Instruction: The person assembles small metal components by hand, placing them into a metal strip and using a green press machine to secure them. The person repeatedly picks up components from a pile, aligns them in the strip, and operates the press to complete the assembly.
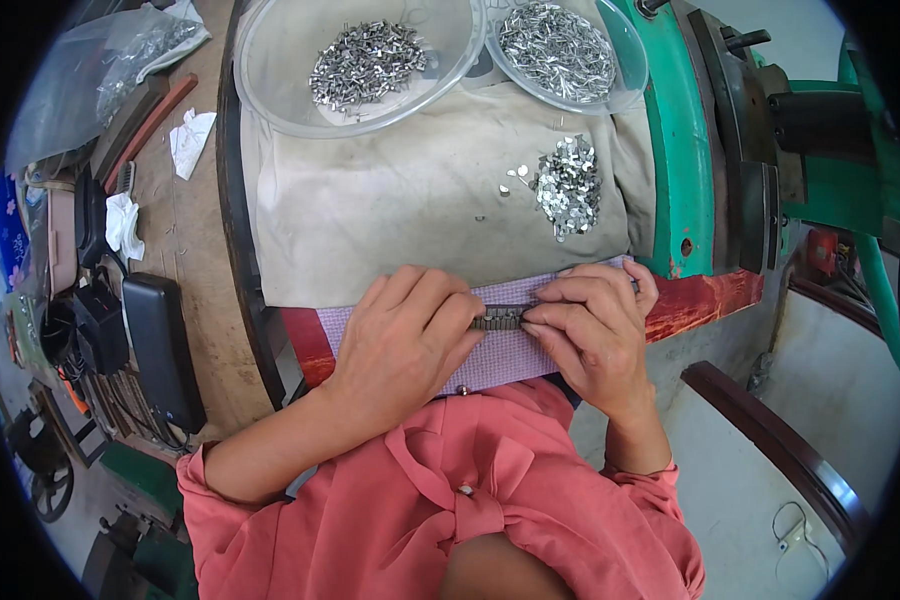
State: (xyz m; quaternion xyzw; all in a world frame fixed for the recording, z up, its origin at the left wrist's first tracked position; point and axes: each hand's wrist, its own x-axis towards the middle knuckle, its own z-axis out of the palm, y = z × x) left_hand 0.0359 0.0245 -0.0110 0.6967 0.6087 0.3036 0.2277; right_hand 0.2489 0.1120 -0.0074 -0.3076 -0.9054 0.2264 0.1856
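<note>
Between my two hands is a short, dark, segmented metal strip (501, 318), ribbed along its length. My left hand (402, 338) pinches its left end, with the fingers curled over it. At the other end, my right hand (598, 335) grips with thumb and fingertips. Both hands rest over a purple checked cloth (490, 362) at the table's near edge. Beyond them, a pile of small flat silvery metal pieces (570, 190) lies on a beige cloth (400, 210), with a few strays to its left. The strip's ends are hidden by my fingers.
Two clear plastic tubs stand at the back: a wide tub (260, 95) of small metal parts and a smaller tub (630, 85) of thin silvery pieces. A green machine (680, 150) borders the right. A wooden bench (205, 230) at left holds a black case (163, 350) and crumpled paper (190, 142).
</note>
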